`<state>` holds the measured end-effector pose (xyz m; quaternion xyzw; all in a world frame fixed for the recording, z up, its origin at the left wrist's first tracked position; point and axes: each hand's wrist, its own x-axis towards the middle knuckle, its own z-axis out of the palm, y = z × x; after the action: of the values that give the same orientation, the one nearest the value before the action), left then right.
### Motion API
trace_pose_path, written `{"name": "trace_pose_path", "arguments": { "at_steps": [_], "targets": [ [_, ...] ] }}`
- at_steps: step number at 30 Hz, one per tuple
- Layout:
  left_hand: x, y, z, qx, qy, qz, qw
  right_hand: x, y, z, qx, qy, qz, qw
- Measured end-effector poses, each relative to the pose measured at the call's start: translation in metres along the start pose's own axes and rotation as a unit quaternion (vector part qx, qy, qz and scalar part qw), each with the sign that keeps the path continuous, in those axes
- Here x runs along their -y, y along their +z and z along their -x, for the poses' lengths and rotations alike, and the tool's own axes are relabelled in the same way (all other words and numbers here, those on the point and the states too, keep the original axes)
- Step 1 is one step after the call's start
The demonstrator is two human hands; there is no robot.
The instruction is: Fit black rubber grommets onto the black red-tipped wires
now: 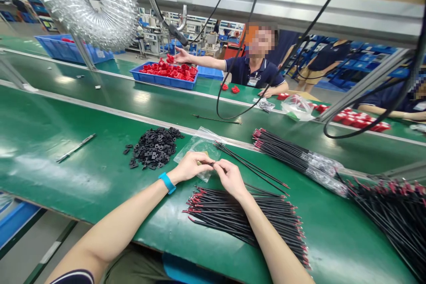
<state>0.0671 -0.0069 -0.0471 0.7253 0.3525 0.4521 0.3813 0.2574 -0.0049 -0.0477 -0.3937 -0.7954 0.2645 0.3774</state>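
Observation:
My left hand [193, 165], with a blue wristband, and my right hand [230, 178] meet fingertip to fingertip over the table. Both are closed in a pinch. A small dark piece shows between the fingertips, mostly hidden. From behind my right hand a thin black cable [266, 189] runs off to the right, apparently held in it. Under my right forearm lies a wide bundle of black cables [229, 206] with red ends. Left of my hands is a heap of small black plastic pieces [155, 146]. A clear plastic bag [189, 146] lies just behind my left hand.
A few loose cables [254, 164] lie behind my right hand, and wrapped cable bundles [293, 153] farther right. A pen [76, 147] rests at left. Across the line, a co-worker [254, 69] reaches over a blue bin [163, 80] of red parts. Black cords [218, 93] hang overhead.

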Motion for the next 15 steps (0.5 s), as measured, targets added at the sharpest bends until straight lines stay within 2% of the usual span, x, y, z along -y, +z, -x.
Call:
{"name": "trace_pose_path", "arguments": {
  "at_steps": [4,6,7,9,11,13,15],
  "targets": [
    [-0.001,-0.013,-0.002,0.005,-0.002,-0.031,1.0,0.002,-0.002,0.0,-0.027,-0.02,0.023,0.999],
    [-0.002,-0.029,-0.004,-0.003,-0.006,-0.1,0.995,0.002,-0.004,0.0,-0.048,-0.043,0.054,0.996],
    [-0.003,-0.04,-0.004,-0.016,-0.009,-0.166,0.986,0.002,-0.005,0.001,-0.059,-0.054,0.07,0.994],
    [-0.003,-0.062,-0.005,-0.046,-0.021,-0.347,0.936,0.0,-0.007,0.0,-0.076,-0.068,0.099,0.99],
    [-0.002,-0.081,-0.003,-0.049,-0.057,-0.511,0.856,-0.003,-0.008,0.0,-0.086,-0.077,0.126,0.985],
    [0.002,-0.093,-0.001,-0.023,-0.1,-0.608,0.787,-0.005,-0.01,0.0,-0.092,-0.083,0.157,0.98],
    [0.007,-0.099,0.002,0.011,-0.126,-0.648,0.751,-0.007,-0.012,0.0,-0.091,-0.085,0.194,0.973]
  ]
}}
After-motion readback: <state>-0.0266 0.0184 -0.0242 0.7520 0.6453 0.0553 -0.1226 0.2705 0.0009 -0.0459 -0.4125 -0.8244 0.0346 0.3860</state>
